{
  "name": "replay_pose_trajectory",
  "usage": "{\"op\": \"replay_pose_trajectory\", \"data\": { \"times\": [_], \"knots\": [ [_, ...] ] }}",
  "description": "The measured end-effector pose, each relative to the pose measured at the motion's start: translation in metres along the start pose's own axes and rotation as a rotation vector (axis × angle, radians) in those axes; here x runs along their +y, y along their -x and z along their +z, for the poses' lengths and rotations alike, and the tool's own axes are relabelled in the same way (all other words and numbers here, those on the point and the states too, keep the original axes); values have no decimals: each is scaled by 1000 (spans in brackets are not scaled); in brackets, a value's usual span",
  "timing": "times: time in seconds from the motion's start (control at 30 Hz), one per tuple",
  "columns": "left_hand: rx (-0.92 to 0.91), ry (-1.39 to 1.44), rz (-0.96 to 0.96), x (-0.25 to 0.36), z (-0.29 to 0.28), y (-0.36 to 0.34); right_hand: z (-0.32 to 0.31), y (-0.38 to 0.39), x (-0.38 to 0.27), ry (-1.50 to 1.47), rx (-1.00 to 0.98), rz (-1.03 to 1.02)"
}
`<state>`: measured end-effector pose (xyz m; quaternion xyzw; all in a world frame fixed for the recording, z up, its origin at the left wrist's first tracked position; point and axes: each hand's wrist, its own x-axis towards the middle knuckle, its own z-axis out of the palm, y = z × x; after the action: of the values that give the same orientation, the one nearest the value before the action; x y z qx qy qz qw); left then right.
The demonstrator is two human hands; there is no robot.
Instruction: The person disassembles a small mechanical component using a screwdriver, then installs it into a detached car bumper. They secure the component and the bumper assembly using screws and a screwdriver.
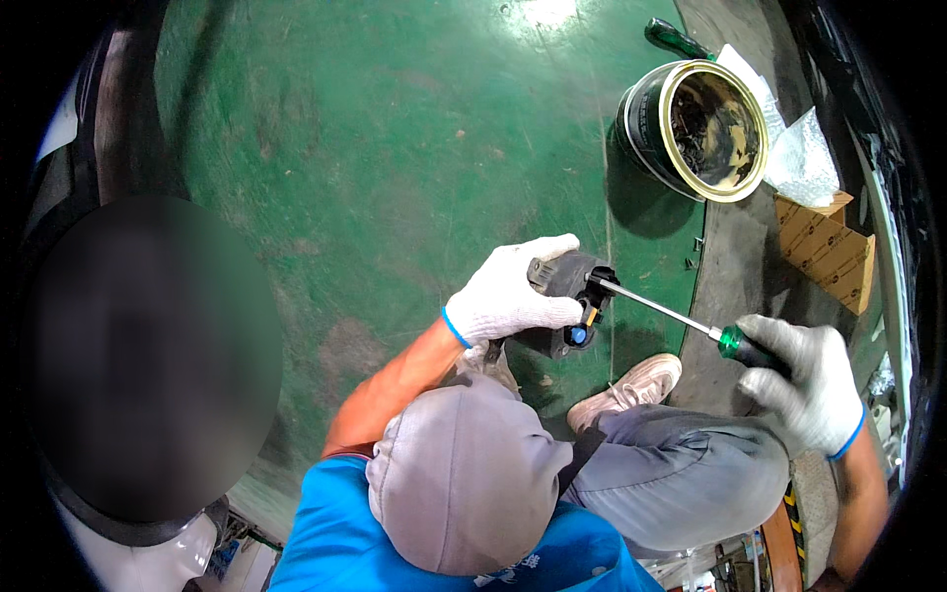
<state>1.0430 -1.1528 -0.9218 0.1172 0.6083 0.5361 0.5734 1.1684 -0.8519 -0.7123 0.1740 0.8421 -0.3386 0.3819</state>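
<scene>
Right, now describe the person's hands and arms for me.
The left hand and right hand wear white knitted gloves with blue-edged cuffs. The forearms are bare. A bright blue short sleeve shows on the left; the right sleeve is out of view.

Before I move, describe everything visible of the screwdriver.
The screwdriver has a straight, metallic-looking shaft and a handle green at the shaft end, black beyond. The gloved right hand grips the handle, partly hiding it. The shaft slants up-left in view to the black part in the left hand; its tip cannot be made out.
</scene>
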Motion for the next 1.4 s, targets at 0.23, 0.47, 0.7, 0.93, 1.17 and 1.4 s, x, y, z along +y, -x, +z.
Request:
{"op": "replay_pose_trajectory", "data": {
  "times": [0.23, 0.47, 0.7, 0.93, 1.17, 1.4],
  "knots": [
    [77, -200, 32, 6, -9, 3, 2, -13, 1, -27, 99, 0],
    [112, -229, 68, 1, -3, -2, 6, -4, -4, 1031, 256, -359],
    [63, -306, -143, -38, -25, -11, 45, -43, 6, 819, 198, -361],
    [165, -383, -319, -46, -28, 10, 72, -63, 12, 758, 191, -463],
    [131, -609, -452, -40, -17, 30, 72, -60, 13, 712, 177, -491],
    [254, -557, -443, -20, 2, 39, 64, -52, 12, 863, 188, -605]
  ]
}}
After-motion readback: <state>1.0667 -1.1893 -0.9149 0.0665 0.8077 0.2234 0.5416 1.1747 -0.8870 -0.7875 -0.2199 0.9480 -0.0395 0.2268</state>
